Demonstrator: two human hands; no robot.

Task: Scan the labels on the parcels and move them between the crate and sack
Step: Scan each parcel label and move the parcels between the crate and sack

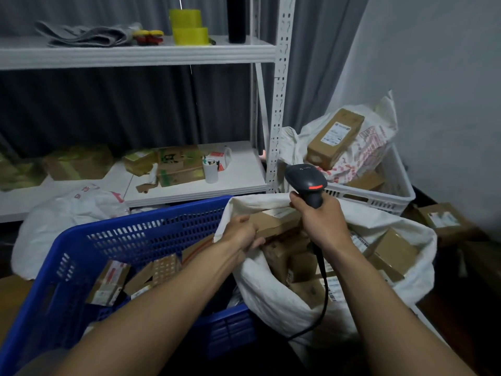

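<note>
Over the mouth of the white sack (284,299), the left hand (240,234) has its fingers curled tight around the near end of a long brown parcel (276,221), which lies across the sack's opening, just at its far rim. Beside it, touching the same parcel's other end, the right hand (321,221) is wrapped around the grip of a dark barcode scanner (306,181), head raised and pointing away, its red strip lit and its cable (322,289) trailing down over the sack.

Outward from the hands, the sack is full of brown boxes, several with labels up. To its left, the blue crate (81,256) holds only a few parcels on its floor. Judging by that split, the job looks early: most parcels remain in the sack, and the one in hand seems to be at the scan-and-transfer step. Whether its label has been read cannot be told.
</note>
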